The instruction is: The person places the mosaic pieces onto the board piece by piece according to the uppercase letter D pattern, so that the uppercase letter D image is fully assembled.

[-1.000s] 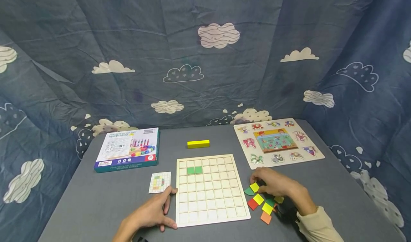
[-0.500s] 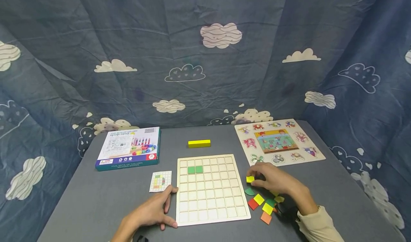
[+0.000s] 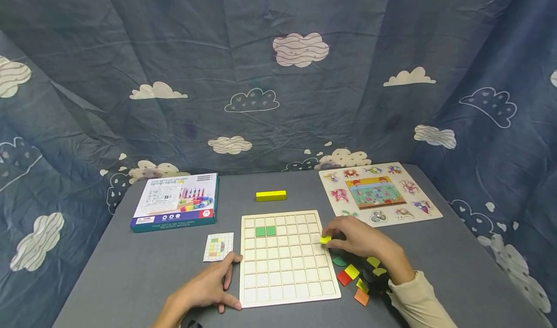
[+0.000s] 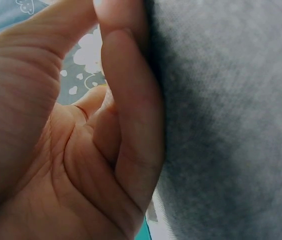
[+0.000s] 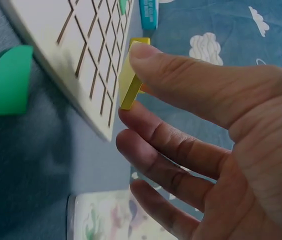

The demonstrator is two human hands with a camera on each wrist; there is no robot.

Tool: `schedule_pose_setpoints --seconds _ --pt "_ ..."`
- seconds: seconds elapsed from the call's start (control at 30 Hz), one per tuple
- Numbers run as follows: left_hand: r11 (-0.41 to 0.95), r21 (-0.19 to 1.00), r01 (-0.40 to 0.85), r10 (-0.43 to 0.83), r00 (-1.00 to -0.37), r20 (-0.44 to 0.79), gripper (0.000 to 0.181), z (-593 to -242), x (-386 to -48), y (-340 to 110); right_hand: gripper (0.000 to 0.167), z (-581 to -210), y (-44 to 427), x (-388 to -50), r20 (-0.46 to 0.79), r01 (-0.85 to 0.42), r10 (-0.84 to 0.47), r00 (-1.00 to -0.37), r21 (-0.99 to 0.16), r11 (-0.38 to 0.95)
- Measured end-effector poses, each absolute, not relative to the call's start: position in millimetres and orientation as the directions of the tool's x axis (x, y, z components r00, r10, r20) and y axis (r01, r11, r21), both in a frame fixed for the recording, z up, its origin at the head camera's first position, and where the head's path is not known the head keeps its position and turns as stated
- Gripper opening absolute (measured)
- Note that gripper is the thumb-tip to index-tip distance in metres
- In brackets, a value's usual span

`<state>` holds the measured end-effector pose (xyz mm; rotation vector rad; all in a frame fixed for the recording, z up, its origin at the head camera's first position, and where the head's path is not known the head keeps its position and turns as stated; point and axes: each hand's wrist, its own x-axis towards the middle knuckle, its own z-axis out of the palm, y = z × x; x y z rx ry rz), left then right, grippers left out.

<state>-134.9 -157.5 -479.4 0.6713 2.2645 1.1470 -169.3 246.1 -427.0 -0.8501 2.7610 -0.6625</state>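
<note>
My right hand [image 3: 363,241] pinches a yellow square tile [image 5: 131,82] between thumb and index finger, beside the right edge of the white grid board [image 3: 289,270]. Two green square tiles [image 3: 265,231] lie side by side in the board's second row. My left hand [image 3: 204,284] rests on the table, its thumb and index finger touching the board's left edge. Loose tiles lie right of the board, among them a red tile [image 3: 344,277], an orange tile [image 3: 361,297] and a green quarter-round piece [image 5: 8,82]; my right wrist partly hides the pile.
A small pattern card [image 3: 218,247] lies left of the board. Behind it sits a flat box [image 3: 176,202]. A yellow bar [image 3: 271,196] lies behind the board, and an animal puzzle board [image 3: 380,192] stands back right. Cloud-printed cloth hangs around the table.
My right hand has lifted the yellow tile from the pile and carried it left to the board's right edge. My left hand stays at the board's left edge.
</note>
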Motion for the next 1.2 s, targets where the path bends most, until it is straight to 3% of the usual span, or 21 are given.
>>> schedule_pose_setpoints --seconds 0.93,1.2 --pt "0.515 0.837 0.186 0.633 -0.741 -0.224 0.091 -480.8 -133.4 -159.4 0.015 -431.2 172.7 -204.5 0.045 -0.559 -0.633 -0.773 -0.519 0.646" --pt "0.522 0.832 0.187 0.629 -0.743 -0.228 0.093 -477.7 -134.9 -158.9 0.013 -439.6 156.9 -209.9 0.056 -0.508 -0.555 -0.83 -0.489 0.709"
